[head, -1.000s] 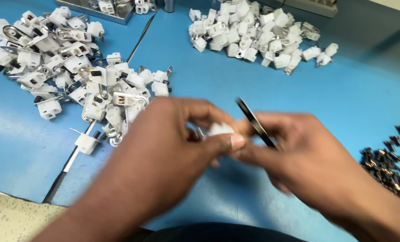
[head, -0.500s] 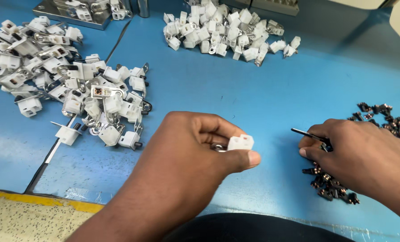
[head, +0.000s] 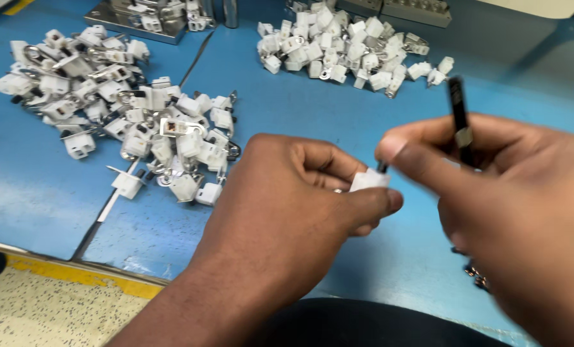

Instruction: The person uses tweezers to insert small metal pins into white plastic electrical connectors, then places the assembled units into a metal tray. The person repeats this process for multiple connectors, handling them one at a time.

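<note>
Pinched between thumb and fingers of the left hand (head: pixel 287 205), one small white plastic block (head: pixel 369 180) sits above the blue table (head: pixel 338 122), while the right hand (head: pixel 512 199) grips a thin black tool (head: pixel 458 119) whose lower tip touches the block. Two heaps of white blocks lie beyond, a large heap (head: pixel 126 115) at left and a smaller heap (head: pixel 344 48) at the back, with bare blue surface between them. A yellow strip (head: pixel 75 273) lines the near table edge.

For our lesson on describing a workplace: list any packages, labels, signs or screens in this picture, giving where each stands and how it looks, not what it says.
None in view: no package, label, sign or screen.
Only loose parts show: white pieces heaped on the blue table, one white piece in the left hand, a thin black tool in the right hand.
</note>
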The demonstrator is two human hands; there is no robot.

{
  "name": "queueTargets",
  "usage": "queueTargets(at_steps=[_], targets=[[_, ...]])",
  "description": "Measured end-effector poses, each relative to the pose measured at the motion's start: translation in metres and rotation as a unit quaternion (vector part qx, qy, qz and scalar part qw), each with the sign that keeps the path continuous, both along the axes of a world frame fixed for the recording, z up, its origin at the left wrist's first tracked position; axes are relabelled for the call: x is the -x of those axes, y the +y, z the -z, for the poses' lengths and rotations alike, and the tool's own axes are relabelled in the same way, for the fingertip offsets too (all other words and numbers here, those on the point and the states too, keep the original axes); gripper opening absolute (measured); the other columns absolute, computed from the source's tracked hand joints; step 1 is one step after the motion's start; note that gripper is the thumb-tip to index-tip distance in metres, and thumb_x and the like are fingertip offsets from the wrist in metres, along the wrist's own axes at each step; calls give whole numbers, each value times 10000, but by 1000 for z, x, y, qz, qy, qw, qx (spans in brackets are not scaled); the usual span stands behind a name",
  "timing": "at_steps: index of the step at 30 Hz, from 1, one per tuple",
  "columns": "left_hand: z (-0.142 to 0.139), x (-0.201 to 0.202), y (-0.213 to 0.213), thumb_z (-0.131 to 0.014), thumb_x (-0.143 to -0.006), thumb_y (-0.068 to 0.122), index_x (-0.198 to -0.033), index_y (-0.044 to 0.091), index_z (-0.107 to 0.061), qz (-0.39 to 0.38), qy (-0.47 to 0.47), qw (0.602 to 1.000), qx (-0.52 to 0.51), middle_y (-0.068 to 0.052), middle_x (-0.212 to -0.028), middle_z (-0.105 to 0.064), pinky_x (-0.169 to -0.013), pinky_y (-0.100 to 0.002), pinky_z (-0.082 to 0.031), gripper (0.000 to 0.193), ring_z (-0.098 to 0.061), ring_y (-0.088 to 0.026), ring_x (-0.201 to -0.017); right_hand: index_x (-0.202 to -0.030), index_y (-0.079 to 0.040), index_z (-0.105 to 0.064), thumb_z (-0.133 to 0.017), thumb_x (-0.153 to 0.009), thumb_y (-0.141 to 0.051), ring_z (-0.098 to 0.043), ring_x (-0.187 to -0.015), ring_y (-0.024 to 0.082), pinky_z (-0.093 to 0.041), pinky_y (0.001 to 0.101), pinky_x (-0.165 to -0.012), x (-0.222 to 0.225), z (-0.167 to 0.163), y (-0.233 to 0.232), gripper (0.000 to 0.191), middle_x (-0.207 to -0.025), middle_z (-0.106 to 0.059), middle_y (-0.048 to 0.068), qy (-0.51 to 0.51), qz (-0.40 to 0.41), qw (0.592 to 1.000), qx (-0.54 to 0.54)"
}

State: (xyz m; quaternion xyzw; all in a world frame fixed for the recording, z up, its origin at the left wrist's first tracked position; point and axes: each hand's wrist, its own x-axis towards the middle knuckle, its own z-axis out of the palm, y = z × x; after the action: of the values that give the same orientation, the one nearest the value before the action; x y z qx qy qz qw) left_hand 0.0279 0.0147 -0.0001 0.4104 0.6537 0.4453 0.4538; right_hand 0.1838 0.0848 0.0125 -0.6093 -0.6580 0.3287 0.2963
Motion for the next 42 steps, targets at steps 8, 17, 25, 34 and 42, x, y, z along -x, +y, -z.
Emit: queueTargets(at_steps=[8,17,25,34,42], targets=[[-9,12,4,-859,-727,362,-882,92,-841,-62,80,994,46,-6,-731,-769,-588,-281,-590,311,-700,-89,-634,-1095,-137,-794,-717,-962,-310,-485,-498,13,-364,210,-422,-2,21,-19,231,-686,-604,-74,-129,-147,938,-287],[4,16,-1,-870,-724,267,-917,95,-839,-49,23,999,7,-1,-725,-801,-531,-261,-554,261,-693,-59,-573,-1096,-94,-533,-462,-1075,-175,-695,-1127,254,-552,463,-984,5,-18,41,109,-1212,-700,182,280,-214,935,47],[-3,15,0,-859,-728,275,-881,115,-867,-33,21,999,23,-7,-674,-822,-545,-262,-552,221,-642,-65,-580,-1153,-91,-496,-453,-1074,-140,-739,-1205,281,-556,434,-1050,21,-1,24,102,-1194,-697,170,322,-230,917,-50],[6,6,6,-846,-750,255,-872,115,-870,-32,88,989,-111,62,-999,-823,-732,-283,-581,187,-733,-58,-836,-1179,-19,-462,-500,-1068,-116,-766,-1137,308,-645,479,-954,60,-2,-10,153,-1141,-671,226,267,-301,907,-127],[20,40,17,-870,-755,211,-961,34,-831,-59,-57,994,-67,-53,-784,-868,-585,-243,-579,274,-682,-70,-670,-1100,-65,-531,-440,-1164,-261,-692,-1158,243,-511,451,-1130,58,2,56,225,-1147,-660,104,527,-225,811,121]])
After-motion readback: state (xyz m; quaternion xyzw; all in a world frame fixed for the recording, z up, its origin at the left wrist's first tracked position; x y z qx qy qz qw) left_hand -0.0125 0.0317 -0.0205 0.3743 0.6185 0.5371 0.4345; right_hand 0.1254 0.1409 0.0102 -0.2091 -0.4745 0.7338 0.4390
